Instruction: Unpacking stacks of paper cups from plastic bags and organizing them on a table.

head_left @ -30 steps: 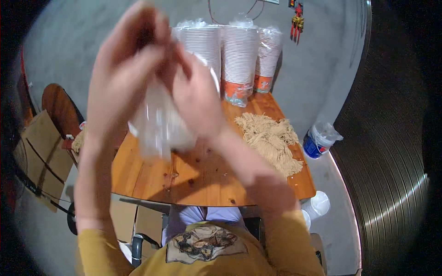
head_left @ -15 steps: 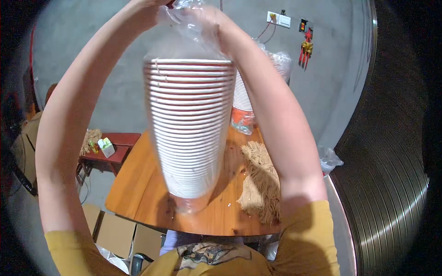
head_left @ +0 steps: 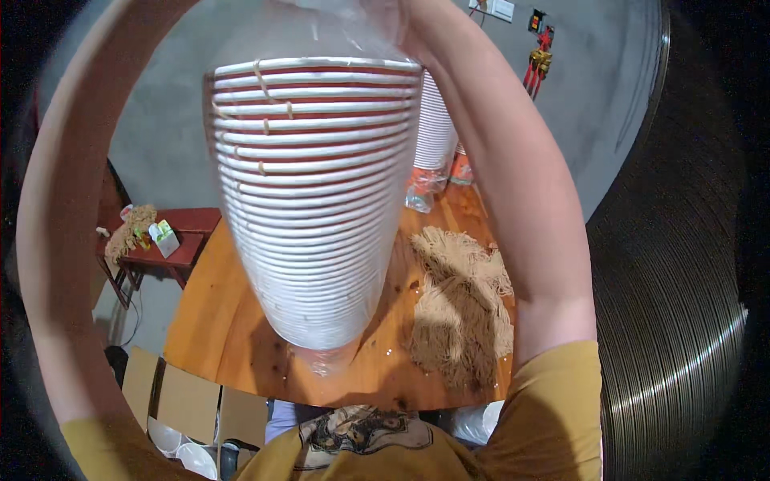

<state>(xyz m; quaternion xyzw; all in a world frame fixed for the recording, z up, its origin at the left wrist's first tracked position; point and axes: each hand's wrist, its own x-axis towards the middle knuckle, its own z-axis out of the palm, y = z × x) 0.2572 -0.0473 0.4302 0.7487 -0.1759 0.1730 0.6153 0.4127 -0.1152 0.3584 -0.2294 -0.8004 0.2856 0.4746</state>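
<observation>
Bagged cup stack (head_left: 313, 200): one; centre of frame, over wooden table (head_left: 212, 321), contact unclear. Left hand: out of frame. Right hand (head_left: 393, 22): blurred, upper edge. Neither grip can be told. Risk: slipping plastic could tip the stack.

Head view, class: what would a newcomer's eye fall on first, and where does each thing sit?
First, the tall stack of white containers in clear plastic, looming near the middle between the person's left arm and right arm. Next, the tangled pile of tan strands on the right side of the wooden table.
</observation>
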